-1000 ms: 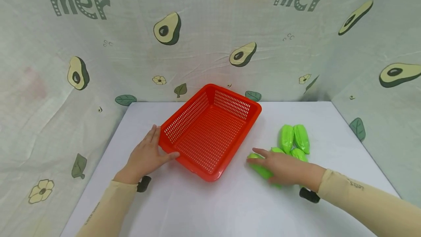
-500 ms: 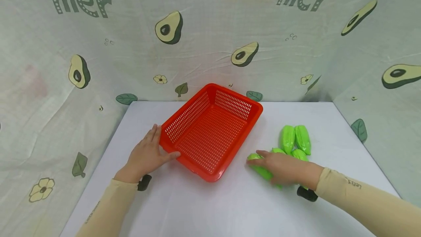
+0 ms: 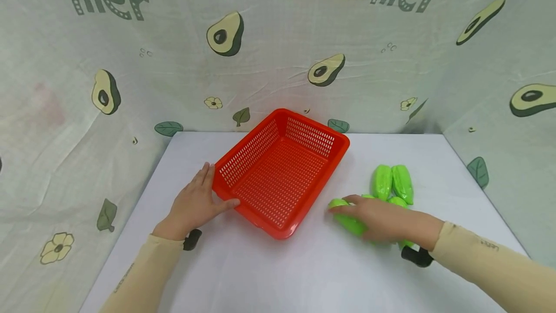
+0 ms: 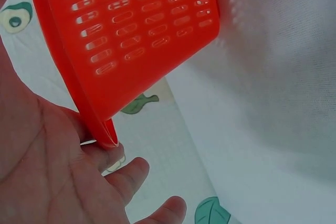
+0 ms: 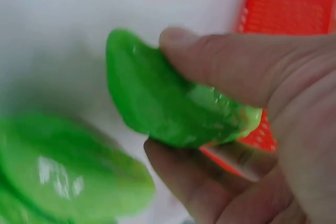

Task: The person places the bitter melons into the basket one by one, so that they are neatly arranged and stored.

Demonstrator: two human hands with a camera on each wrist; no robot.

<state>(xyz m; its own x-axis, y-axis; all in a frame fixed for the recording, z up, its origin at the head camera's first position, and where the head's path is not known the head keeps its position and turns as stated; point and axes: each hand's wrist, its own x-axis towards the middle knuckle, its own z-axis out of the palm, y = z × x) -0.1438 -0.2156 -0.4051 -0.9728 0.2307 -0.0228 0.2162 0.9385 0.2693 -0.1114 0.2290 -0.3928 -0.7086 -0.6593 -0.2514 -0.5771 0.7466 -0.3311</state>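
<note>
Head: palm-down R hand pinches grn item.

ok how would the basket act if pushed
Probably light for its size, as the basket has thin, slotted walls. It would likely slide rather than tip, being wide and low with its broad floor down on the table. The thin rim may flex a little under pressure from the left hand.
</note>
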